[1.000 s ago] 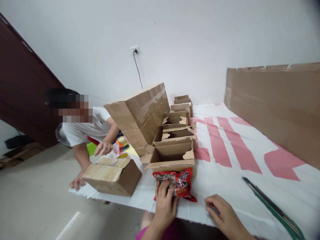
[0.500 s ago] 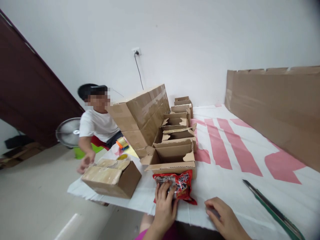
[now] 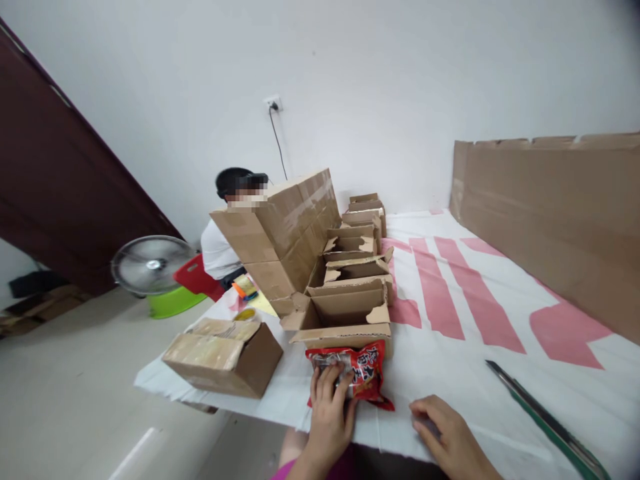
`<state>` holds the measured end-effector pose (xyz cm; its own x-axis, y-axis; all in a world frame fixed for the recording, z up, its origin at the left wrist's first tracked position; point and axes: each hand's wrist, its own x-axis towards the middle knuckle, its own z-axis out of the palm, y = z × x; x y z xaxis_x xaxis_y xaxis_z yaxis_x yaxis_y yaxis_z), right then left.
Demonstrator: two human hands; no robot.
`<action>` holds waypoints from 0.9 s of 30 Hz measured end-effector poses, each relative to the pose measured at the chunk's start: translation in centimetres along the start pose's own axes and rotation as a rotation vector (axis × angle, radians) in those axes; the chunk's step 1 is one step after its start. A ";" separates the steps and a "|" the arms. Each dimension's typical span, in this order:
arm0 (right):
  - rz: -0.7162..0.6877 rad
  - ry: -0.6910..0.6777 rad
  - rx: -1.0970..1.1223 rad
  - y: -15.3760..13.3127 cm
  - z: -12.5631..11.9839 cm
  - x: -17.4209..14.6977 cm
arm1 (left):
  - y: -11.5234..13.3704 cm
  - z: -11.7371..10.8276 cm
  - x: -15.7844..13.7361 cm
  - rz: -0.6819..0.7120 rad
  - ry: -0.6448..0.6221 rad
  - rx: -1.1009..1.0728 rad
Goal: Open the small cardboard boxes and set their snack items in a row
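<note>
My left hand (image 3: 330, 403) lies over a red plastic food packet (image 3: 367, 373) with a clear window and large printed characters. Its fingers are spread on the packet's left half, not wrapped round it. Directly behind the packet stands an open cardboard box (image 3: 345, 333) with its flaps up. To the right, at the table's front edge, rests my right hand (image 3: 443, 427), loosely curled with no object visible in it. A green-handled utility knife (image 3: 545, 417) lies further right, apart from that hand.
Several open cardboard boxes (image 3: 350, 245) run back in a row beside stacked taped cartons (image 3: 295, 233). A closed carton (image 3: 225, 357) sits at the table's left corner. Behind the stack is a co-worker (image 3: 217, 247). A tall cardboard panel (image 3: 550, 220) borders the right side.
The co-worker has shifted right, partly behind the stacked cartons, and their hand has left the closed carton. The red chair now shows more. My hands and the packet stay put.
</note>
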<state>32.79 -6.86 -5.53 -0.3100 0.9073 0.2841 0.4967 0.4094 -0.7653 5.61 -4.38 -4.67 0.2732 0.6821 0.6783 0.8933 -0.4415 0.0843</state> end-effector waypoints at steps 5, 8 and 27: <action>-0.004 -0.003 0.003 0.2 0.1 0.0 | 0.0 0.0 0.0 0.006 -0.003 0.000; -0.005 -0.001 0.005 0.2 0.1 0.0 | 0.0 0.0 -0.1 0.006 -0.009 -0.001; 0.010 -0.036 0.009 0.4 0.2 -0.1 | -0.1 0.2 0.0 0.021 -0.004 0.004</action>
<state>32.86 -6.81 -5.99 -0.3337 0.9073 0.2558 0.4931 0.3993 -0.7729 5.62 -4.19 -4.81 0.2934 0.6749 0.6771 0.8887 -0.4536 0.0671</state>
